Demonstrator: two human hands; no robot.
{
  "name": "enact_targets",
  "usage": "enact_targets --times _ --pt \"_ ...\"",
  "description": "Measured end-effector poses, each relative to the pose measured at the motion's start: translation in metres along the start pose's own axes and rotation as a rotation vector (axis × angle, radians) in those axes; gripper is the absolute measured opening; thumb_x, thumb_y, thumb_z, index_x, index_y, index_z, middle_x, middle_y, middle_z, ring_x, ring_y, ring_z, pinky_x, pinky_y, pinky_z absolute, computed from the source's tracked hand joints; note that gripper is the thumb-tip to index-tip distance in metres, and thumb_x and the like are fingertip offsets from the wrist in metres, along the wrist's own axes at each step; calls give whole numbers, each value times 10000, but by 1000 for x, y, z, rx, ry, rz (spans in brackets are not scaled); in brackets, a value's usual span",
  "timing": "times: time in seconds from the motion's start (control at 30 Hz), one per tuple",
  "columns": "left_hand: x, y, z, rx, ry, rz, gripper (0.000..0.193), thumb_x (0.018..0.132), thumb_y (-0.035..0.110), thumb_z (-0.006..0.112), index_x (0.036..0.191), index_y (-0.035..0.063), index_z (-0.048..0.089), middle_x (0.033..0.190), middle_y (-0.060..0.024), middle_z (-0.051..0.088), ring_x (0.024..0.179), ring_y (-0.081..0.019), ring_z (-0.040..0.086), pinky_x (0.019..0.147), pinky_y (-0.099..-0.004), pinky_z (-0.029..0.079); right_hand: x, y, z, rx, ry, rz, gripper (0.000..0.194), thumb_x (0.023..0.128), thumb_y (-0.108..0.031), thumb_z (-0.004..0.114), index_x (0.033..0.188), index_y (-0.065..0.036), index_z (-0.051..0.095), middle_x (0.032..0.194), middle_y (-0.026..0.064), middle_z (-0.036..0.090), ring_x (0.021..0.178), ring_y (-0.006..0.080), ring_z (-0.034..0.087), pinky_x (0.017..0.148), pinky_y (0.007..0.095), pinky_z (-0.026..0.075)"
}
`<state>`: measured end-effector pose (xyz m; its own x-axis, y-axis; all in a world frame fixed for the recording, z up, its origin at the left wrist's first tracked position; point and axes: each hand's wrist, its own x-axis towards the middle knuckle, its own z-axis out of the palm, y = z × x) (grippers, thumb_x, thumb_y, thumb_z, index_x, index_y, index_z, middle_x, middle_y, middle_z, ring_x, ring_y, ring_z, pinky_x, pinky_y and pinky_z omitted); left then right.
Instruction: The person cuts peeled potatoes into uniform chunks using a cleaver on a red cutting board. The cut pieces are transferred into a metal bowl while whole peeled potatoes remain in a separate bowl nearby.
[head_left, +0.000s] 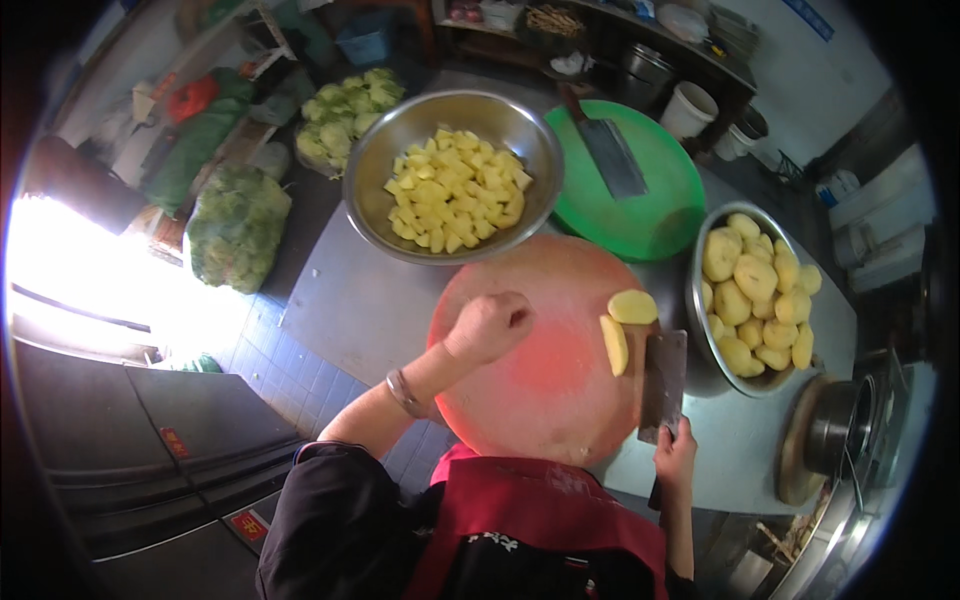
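Note:
My right hand (677, 448) grips the handle of a cleaver (663, 386), its wide blade over the right edge of a round reddish chopping board (540, 420). Just left of the blade lie two cut pieces of peeled potato: a broad one (632, 307) and a narrow one (615, 345). Curled into a loose fist, my left hand (491, 326) is above the board's left part, and nothing shows in it. A steel bowl (360, 202) beyond the board holds potato chunks (457, 191). On the right, whole peeled potatoes (756, 277) fill a steel basin (701, 337).
A second cleaver (611, 154) lies on a green round board (675, 195) at the back. These stand on a metal table (337, 292). Bagged green vegetables (236, 229) are on the left. A dark pot (832, 427) sits at the far right, and white buckets (688, 110) stand behind.

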<state>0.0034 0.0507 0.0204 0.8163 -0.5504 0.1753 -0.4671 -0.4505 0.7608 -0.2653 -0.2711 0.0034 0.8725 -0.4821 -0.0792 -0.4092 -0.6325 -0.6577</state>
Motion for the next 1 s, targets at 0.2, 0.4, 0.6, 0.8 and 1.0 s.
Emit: enact_targets --times 0.2,0.4,0.6,0.8,1.0 --pt "-11 4 102 -140 -212 -170 272 823 65 611 1084 -10 635 1024 -181 673 892 -326 672 806 -404 552 5 -7 -5 -47 -50 -36 170 965 -122 597 1051 3 519 813 293 640 784 509 630 624 519 490" --pt "32 5 166 -31 -167 -247 384 847 110 642 1217 13 606 1021 -181 688 921 -306 690 832 -383 558 9 -10 1 -110 -144 2 183 950 -95 612 1077 4 524 840 290 655 820 496 649 645 490 507" --pt "34 11 176 -284 -170 -536 380 873 208 710 1187 1 656 978 -130 733 851 -216 728 757 -337 587 11 -20 13 -34 -198 -67 194 940 -93 597 1088 14 533 865 305 644 824 506 632 668 533 503" --pt "-14 -10 151 -578 33 -666 241 826 157 703 985 -24 701 835 -92 735 735 -171 716 670 -323 565 8 -45 30 32 -261 -139 227 941 -112 598 1126 10 551 884 296 648 825 494 639 668 535 504" --pt "-66 -13 119 -727 30 -899 189 943 133 625 1024 -34 661 865 -95 702 708 -173 707 620 -281 587 8 -72 35 34 -333 -290 191 945 -114 598 1092 -3 550 823 284 644 777 493 637 638 553 494"
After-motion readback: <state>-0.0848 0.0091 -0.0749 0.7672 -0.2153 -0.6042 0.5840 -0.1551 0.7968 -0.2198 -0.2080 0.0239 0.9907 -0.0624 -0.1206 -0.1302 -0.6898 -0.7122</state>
